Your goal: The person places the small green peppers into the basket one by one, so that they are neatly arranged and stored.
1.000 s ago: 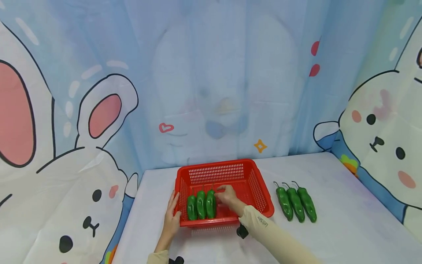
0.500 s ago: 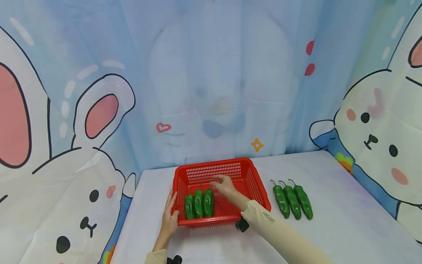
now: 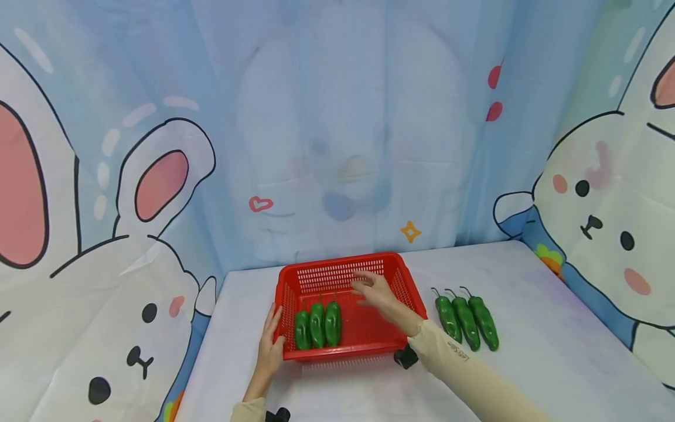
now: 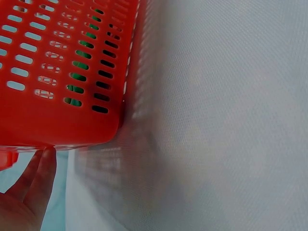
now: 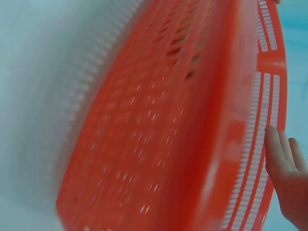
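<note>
A red plastic basket point(image 3: 369, 349) with slotted walls holds three green peppers point(image 3: 317, 326), side by side along its left part, stems away from me. My left hand point(image 3: 270, 350) rests against the basket's left side, its straight fingers along the outer wall; in the left wrist view those fingers point(image 4: 42, 175) touch the red plastic. Above the basket's right half hovers my right hand point(image 3: 377, 292), fingers spread and nothing in them. The right wrist view shows this hand point(image 5: 287, 168) apart from any pepper, seen past the near rim.
Three more green peppers point(image 3: 466, 321) lie in a row on the white tablecloth point(image 3: 532, 351), right of the basket. A blue curtain point(image 3: 337, 146) with cartoon rabbits hangs behind and at both sides.
My right hand has left the rightmost pepper in the basket, rising and moving right with nothing in it. The left hand stays at the basket's side. The head view has shifted slightly.
</note>
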`<move>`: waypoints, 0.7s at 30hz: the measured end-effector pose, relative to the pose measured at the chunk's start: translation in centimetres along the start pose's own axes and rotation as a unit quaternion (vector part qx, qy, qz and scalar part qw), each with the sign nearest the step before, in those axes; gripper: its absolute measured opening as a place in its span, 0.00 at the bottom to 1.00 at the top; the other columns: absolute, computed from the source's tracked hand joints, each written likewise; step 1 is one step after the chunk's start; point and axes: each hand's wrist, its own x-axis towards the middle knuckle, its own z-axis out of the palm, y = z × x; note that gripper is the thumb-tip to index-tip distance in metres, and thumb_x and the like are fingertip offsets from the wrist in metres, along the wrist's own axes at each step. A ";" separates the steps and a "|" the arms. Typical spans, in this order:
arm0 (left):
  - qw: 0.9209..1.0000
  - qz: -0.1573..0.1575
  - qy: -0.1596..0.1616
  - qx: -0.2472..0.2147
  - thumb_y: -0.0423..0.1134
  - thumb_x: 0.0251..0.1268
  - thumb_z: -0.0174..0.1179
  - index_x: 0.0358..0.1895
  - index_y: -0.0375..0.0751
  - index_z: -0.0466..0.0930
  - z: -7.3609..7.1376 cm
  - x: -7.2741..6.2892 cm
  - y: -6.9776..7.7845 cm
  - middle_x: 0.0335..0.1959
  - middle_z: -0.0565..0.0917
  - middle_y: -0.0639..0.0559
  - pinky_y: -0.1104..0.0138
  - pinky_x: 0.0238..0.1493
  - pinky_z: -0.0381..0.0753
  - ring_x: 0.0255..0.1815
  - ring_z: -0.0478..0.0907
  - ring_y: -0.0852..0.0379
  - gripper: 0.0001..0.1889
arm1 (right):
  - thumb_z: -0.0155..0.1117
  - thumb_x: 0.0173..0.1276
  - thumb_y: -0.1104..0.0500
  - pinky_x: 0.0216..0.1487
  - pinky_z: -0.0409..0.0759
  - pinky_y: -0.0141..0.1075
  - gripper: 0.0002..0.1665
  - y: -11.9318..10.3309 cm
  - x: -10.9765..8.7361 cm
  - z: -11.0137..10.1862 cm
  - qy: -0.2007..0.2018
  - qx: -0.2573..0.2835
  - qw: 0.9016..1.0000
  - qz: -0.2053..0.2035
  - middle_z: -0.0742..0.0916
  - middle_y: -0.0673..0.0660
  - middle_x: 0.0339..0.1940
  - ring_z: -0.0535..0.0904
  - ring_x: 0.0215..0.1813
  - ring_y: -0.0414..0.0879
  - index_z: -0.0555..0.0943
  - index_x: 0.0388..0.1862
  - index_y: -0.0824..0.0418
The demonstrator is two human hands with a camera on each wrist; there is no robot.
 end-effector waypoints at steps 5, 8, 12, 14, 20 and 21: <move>1.000 -0.002 -0.003 0.001 0.15 0.57 0.45 0.71 0.23 0.60 0.0 -0.1 0.3 0.77 0.53 0.31 0.45 0.71 0.50 0.78 0.46 0.34 0.33 | 0.55 0.74 0.63 0.53 0.80 0.52 0.31 0.2 -0.5 -2.4 0.024 -0.015 1.000 -0.007 0.78 0.72 0.61 0.80 0.58 0.62 0.64 0.73 0.70; 1.000 -0.004 0.005 0.000 0.15 0.56 0.45 0.71 0.23 0.61 0.0 -0.1 0.0 0.77 0.53 0.32 0.54 0.72 0.49 0.77 0.47 0.34 0.33 | 0.56 0.74 0.62 0.53 0.80 0.51 0.32 0.0 -0.7 -3.7 0.025 -0.027 0.999 -0.008 0.77 0.73 0.62 0.79 0.59 0.63 0.62 0.74 0.70; 1.000 -0.005 0.012 0.000 0.15 0.56 0.45 0.72 0.26 0.61 0.4 0.2 -1.7 0.78 0.53 0.35 0.56 0.72 0.48 0.78 0.46 0.37 0.34 | 0.56 0.74 0.60 0.54 0.80 0.50 0.33 -0.2 -1.0 -5.3 0.028 -0.040 0.999 -0.006 0.75 0.74 0.63 0.77 0.61 0.65 0.61 0.74 0.70; 1.000 -0.003 0.015 0.005 0.16 0.56 0.45 0.73 0.28 0.61 0.6 0.5 -2.8 0.78 0.53 0.37 0.53 0.72 0.49 0.79 0.46 0.39 0.35 | 0.56 0.75 0.59 0.54 0.80 0.49 0.34 -0.3 -1.1 -6.2 0.034 -0.045 0.998 -0.003 0.75 0.74 0.64 0.77 0.61 0.65 0.61 0.74 0.70; 1.000 0.002 0.012 0.002 0.16 0.55 0.45 0.72 0.27 0.61 0.6 0.5 -2.9 0.78 0.52 0.35 0.44 0.71 0.49 0.78 0.46 0.37 0.35 | 0.56 0.75 0.57 0.54 0.79 0.51 0.34 -0.8 -1.5 -8.7 0.059 -0.051 0.997 -0.003 0.75 0.74 0.64 0.78 0.61 0.64 0.61 0.74 0.69; 1.000 0.000 0.008 -0.001 0.16 0.56 0.45 0.72 0.26 0.60 0.5 0.4 -2.3 0.78 0.52 0.34 0.45 0.71 0.49 0.78 0.46 0.37 0.35 | 0.56 0.74 0.57 0.54 0.79 0.51 0.34 -0.8 -1.6 -9.1 0.065 -0.052 0.997 -0.002 0.76 0.74 0.64 0.78 0.60 0.64 0.61 0.74 0.69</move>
